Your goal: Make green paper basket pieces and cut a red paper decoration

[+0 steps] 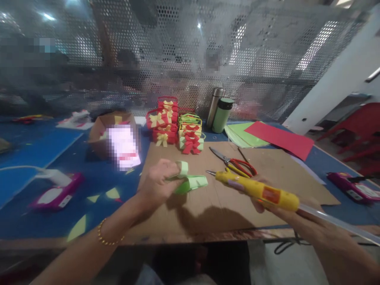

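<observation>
Head view shows the left hand (162, 178) pinching a green paper piece (197, 182) over the middle of the cardboard (285, 166), while the right hand (279, 213) is wrapped around a yellow glue gun (255, 189) to its right, metal tip (211, 173) towards the paper. The paper looks light and easily creased, suiting a gentle hold at its edge; the gun seems stiff and heavier, best held round its body.

Head cam, fwd & down, near table (89, 176)
</observation>
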`<action>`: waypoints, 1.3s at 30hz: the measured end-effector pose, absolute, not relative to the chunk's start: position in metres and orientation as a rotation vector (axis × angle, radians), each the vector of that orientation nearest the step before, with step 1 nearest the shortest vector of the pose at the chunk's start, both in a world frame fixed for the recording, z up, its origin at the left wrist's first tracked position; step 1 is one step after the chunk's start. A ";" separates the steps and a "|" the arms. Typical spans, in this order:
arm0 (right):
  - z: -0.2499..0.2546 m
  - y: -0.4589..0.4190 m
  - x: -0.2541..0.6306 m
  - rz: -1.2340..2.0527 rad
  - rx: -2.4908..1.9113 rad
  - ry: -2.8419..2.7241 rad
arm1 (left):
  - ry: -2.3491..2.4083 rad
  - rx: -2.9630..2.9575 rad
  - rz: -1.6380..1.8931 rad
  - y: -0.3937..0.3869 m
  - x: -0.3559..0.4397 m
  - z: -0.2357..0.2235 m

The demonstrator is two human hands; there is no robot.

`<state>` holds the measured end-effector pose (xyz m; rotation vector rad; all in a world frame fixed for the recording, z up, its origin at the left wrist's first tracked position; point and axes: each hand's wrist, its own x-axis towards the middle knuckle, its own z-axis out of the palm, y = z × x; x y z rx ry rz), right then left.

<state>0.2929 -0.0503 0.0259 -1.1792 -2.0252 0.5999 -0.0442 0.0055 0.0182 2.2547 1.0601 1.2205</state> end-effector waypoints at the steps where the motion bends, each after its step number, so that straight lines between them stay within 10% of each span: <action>1: 0.029 -0.049 0.290 0.650 -1.126 -2.077 | 1.041 2.264 1.222 0.005 -0.044 0.018; 39: 0.048 -0.049 0.265 0.747 -0.960 -2.310 | 0.942 2.447 1.201 0.000 -0.042 0.020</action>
